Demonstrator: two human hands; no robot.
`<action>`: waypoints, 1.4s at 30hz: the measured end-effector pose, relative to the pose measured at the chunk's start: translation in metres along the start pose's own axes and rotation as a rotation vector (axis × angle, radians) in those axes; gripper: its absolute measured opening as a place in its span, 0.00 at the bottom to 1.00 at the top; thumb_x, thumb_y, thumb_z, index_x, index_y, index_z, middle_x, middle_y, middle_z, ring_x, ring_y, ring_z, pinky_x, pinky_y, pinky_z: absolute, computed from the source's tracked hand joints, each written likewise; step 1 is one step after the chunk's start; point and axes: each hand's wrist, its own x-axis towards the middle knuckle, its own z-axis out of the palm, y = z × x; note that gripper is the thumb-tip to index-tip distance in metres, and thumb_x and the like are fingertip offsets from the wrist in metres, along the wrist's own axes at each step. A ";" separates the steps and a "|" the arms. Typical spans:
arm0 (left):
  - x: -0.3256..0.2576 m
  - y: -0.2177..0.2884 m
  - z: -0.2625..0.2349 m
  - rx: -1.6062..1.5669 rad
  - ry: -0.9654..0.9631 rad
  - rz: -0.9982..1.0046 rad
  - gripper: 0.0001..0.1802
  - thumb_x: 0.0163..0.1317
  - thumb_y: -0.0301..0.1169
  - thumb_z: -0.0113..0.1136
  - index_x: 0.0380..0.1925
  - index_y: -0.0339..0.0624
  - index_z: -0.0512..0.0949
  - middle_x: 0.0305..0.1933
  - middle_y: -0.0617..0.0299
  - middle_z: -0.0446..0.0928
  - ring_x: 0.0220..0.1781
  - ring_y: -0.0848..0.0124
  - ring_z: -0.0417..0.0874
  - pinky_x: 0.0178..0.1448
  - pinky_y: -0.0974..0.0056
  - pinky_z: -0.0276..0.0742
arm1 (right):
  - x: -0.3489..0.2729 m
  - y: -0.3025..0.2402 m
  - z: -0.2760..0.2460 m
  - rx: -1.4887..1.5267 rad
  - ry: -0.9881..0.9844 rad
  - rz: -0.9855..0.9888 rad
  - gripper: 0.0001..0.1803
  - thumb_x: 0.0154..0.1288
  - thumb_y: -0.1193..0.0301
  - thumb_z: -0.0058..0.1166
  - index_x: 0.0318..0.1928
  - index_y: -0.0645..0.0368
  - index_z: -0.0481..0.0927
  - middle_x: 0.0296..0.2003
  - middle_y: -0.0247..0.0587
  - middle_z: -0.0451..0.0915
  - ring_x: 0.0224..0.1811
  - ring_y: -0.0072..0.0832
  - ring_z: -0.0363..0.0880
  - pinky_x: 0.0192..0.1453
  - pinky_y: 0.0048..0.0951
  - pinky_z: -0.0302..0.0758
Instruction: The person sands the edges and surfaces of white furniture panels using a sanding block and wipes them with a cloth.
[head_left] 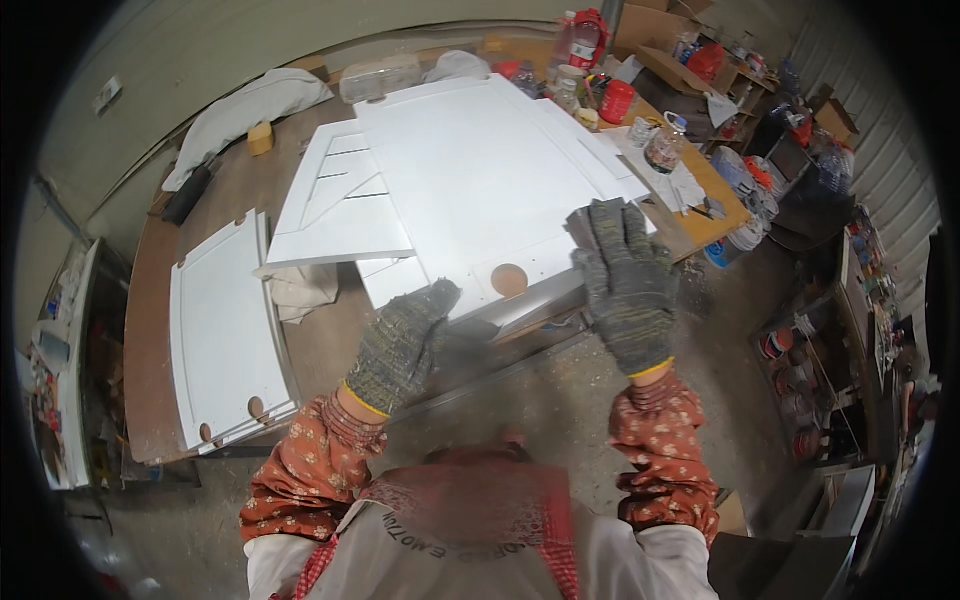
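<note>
White panel [460, 180] already has its round hole [509, 281], can't tell what's left; left hand [402, 345] half-curled, right hand [632, 285] pretty straight-fingered, grips unclear.

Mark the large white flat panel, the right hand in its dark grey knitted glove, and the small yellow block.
Large white flat panel [460, 180]: head view, middle of its upper face.
Gloved right hand [631, 285]: head view, back of the hand.
Small yellow block [260, 140]: head view, its side.
</note>
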 end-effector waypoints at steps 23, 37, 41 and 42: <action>0.008 -0.023 0.033 0.497 -0.035 0.224 0.21 0.65 0.32 0.58 0.56 0.36 0.72 0.55 0.52 0.78 0.55 0.57 0.80 0.60 0.56 0.77 | -0.050 -0.067 -0.006 0.329 0.108 -0.206 0.32 0.65 0.54 0.48 0.66 0.57 0.68 0.63 0.53 0.68 0.61 0.47 0.68 0.61 0.51 0.65; 0.022 0.023 0.055 -0.773 0.205 -0.336 0.11 0.68 0.37 0.59 0.39 0.41 0.74 0.38 0.39 0.82 0.35 0.54 0.87 0.34 0.56 0.86 | -0.021 0.032 -0.001 0.337 0.071 0.105 0.24 0.65 0.67 0.50 0.61 0.57 0.72 0.59 0.50 0.72 0.61 0.40 0.71 0.65 0.40 0.67; 0.025 0.047 0.055 -1.053 0.230 -0.559 0.12 0.67 0.38 0.61 0.38 0.41 0.74 0.32 0.46 0.83 0.32 0.56 0.87 0.33 0.57 0.86 | -0.025 0.035 0.013 0.341 -0.044 0.069 0.23 0.67 0.65 0.49 0.61 0.57 0.72 0.60 0.51 0.71 0.64 0.41 0.69 0.64 0.41 0.68; 0.023 0.043 0.053 -1.055 0.210 -0.550 0.13 0.68 0.38 0.59 0.41 0.39 0.74 0.34 0.45 0.82 0.34 0.54 0.87 0.34 0.55 0.86 | -0.024 0.036 0.012 0.326 -0.009 0.054 0.23 0.67 0.65 0.49 0.61 0.57 0.71 0.61 0.50 0.70 0.64 0.41 0.68 0.63 0.41 0.68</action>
